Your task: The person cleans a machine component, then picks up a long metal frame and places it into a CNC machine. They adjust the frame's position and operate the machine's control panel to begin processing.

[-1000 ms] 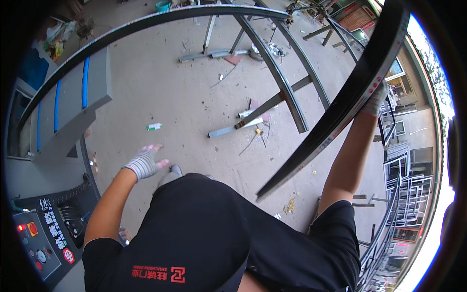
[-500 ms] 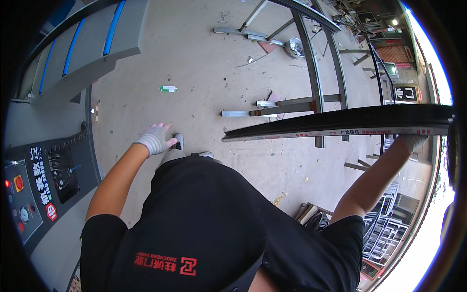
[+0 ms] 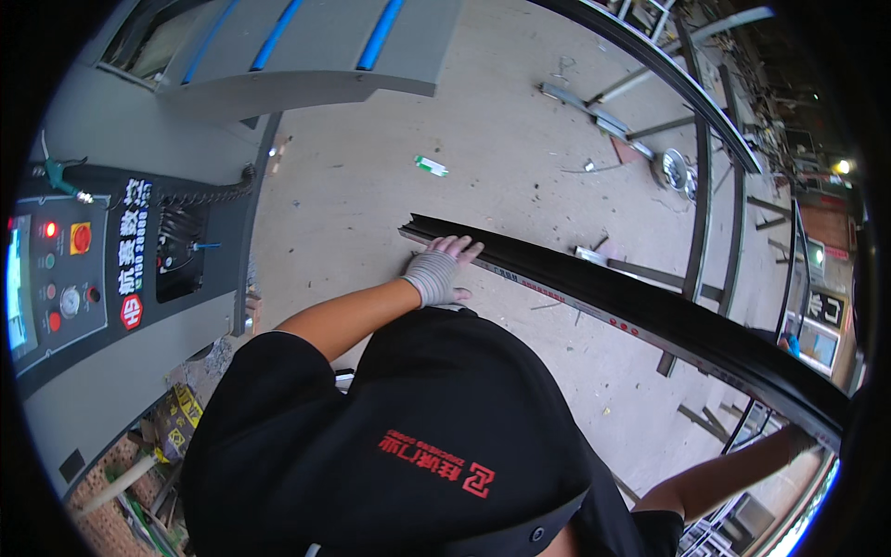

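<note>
Two gloved hands are at one long black profile (image 3: pixel 594 286), which runs slantwise in front of the body, its left end farther off and its right end nearer, above the concrete floor (image 3: pixel 353 204). The left hand (image 3: pixel 436 271), in a pale ribbed glove that leaves the fingertips bare, lies against the near edge close to the profile's left end; its fingers are extended over that edge and its thumb stands apart, so it is not closed around the piece. The right hand (image 3: pixel 804 442) is under the right end, mostly hidden and in shadow (I cannot tell whether its fingers are closed).

On the near side of the profile runs a pale strip with red marks. Beyond it, to the far right, a second dark profile (image 3: pixel 687 79) crosses above the bars of a metal rack (image 3: pixel 703 204). A round silver basin (image 3: pixel 670 170) sits on the floor to the left of those bars, and a green-and-white packet (image 3: pixel 432 166) lies farther left, well apart from it.

At left stands a grey machine (image 3: pixel 306 79) with blue strips, a control panel (image 3: pixel 79 306) with a lit red lamp, and a green air gun (image 3: pixel 61 176) above the panel.
</note>
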`<state>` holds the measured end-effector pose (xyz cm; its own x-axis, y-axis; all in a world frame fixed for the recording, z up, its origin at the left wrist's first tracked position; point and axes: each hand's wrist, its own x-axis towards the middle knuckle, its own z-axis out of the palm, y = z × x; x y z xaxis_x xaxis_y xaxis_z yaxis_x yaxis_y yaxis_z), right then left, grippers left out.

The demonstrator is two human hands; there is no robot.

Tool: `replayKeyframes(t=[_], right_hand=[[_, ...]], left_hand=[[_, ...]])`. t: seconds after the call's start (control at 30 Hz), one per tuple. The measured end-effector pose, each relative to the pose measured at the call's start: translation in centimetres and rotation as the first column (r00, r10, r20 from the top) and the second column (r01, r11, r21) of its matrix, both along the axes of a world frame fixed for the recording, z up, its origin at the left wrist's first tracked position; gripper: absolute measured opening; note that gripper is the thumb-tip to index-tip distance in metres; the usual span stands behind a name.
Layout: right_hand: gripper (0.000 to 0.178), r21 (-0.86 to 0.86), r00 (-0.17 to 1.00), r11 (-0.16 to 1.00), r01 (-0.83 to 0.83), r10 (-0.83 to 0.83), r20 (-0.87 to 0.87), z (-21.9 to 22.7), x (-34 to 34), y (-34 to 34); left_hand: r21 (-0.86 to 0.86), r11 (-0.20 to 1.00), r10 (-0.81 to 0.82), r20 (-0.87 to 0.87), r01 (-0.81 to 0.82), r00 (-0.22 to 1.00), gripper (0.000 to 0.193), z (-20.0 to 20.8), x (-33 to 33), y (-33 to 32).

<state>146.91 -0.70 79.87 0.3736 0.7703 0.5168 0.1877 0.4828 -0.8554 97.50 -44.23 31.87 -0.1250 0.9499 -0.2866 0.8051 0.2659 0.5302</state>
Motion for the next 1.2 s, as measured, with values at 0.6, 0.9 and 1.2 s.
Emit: replayKeyframes(t=[0.6, 0.9, 1.2], right_hand=[[0.052, -0.137, 0.988, 0.986, 0.095, -0.111, -0.112, -11.4, -4.0, 0.1], [0.048, -0.271, 0.938, 0.96, -0.064, -0.035, -0.344, -19.1, -7.4, 7.6], [0.045, -0.41, 0.706, 0.811, -0.417, 0.006, -0.708, -27.1, -17.7, 12.7]], left_hand=[[0.753, 0.606, 0.463, -0.072, -0.257, 0.883, 0.052, 12.6, -11.9, -3.7], [0.779, 0.613, 0.559, -0.306, -0.135, 0.771, 0.048, 21.7, -18.4, 3.4], [0.561, 0.791, 0.564, -0.512, -0.246, 0.648, 0.054, 24.0, -24.3, 10.4]])
